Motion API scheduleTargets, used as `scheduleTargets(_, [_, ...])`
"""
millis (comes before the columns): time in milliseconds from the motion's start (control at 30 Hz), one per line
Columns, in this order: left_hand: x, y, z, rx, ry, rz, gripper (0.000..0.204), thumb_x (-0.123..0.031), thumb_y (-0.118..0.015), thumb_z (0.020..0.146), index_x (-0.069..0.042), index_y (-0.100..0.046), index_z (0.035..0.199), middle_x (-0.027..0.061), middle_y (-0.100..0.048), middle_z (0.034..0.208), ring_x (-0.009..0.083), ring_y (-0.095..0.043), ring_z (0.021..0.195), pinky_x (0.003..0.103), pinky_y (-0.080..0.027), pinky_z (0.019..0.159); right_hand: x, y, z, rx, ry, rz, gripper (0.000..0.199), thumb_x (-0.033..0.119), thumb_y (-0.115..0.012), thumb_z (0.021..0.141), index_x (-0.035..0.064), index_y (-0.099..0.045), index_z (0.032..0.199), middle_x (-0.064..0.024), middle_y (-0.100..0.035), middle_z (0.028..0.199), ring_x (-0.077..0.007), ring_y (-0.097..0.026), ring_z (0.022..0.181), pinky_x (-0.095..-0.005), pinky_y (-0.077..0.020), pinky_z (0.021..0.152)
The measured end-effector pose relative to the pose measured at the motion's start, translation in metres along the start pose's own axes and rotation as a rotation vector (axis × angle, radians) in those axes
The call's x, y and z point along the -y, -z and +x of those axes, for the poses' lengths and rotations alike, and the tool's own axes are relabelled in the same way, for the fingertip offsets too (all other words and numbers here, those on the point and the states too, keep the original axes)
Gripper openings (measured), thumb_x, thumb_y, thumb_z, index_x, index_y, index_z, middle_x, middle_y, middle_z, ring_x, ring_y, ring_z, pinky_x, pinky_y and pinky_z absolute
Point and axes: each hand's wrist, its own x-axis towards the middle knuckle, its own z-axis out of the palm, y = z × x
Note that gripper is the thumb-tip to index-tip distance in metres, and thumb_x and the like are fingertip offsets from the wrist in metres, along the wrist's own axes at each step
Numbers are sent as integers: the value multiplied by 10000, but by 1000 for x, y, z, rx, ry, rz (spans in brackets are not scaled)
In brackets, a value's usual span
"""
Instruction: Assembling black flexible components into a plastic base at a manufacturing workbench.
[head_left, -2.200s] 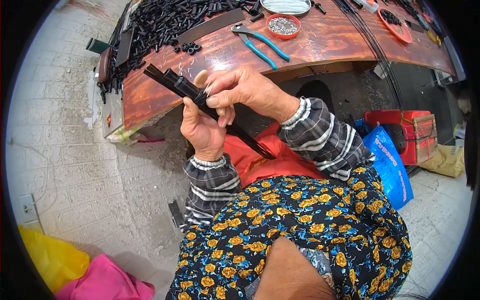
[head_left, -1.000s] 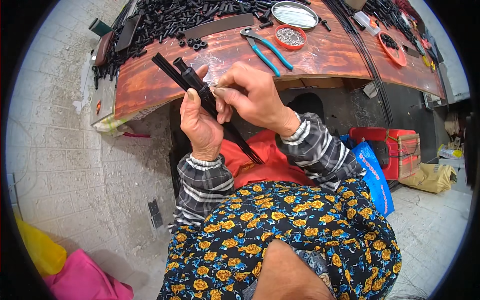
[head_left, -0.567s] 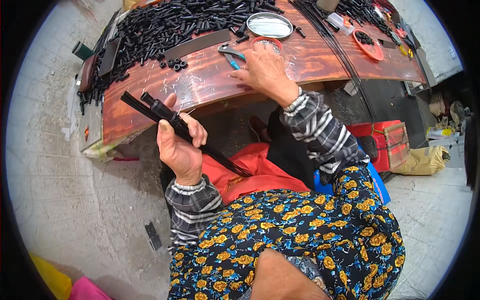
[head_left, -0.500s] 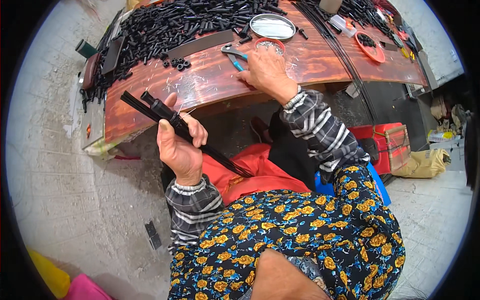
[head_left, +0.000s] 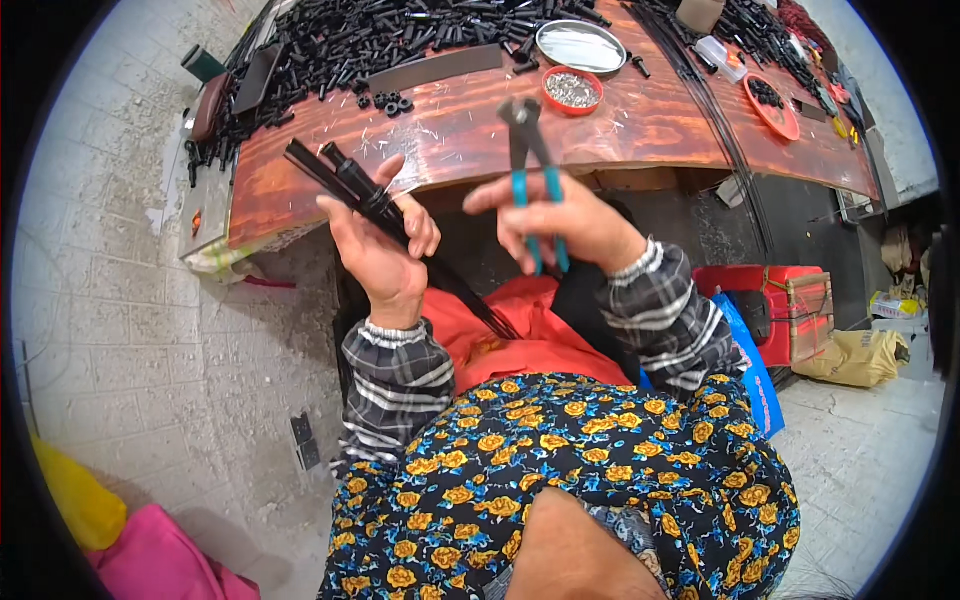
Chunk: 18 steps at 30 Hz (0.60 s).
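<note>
My left hand is wrapped around a bundle of thin black rods, with a black ribbed tubular fitting among their upper ends. The rods slant from the upper left down to the red cloth on my lap. In my right hand is a pair of pincers, dark jaws upward and teal handles in the fingers, held in the air in front of the table edge. Motion blurs this hand and the tool slightly. Beyond the jaws sits a red dish of small silvery pieces.
Black tubular parts cover the far part of the wooden table. A round tin, a flat dark bar and a few black rings lie in front. Long black rods cross the right side, beside another red dish.
My right hand has left the red dish and lifted the pincers off the table, drawing them back toward me. The left hand keeps its hold on the rods. The view has shifted slightly.
</note>
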Motion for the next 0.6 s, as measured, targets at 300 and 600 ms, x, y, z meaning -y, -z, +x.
scheduleTargets(300, [2,-11,7,-114,137,63,752,-594,-222,959,60,-532,1167,-6,-369,496,110,-292,361,270,-267,382,-27,-19,4,-354,258,-1166,538,-19,-618,747,53,-432,1247,-208,-504,987,-393,-510,917,-447,-446,761])
scheduleTargets(600, [11,-23,10,-128,195,84,749,-596,-238,949,37,-624,1057,15,-390,487,116,-321,389,259,-278,403,-27,-14,19,-596,404,-1367,567,8,-648,737,48,-417,1253,-198,-461,983,-374,-473,924,-437,-448,745])
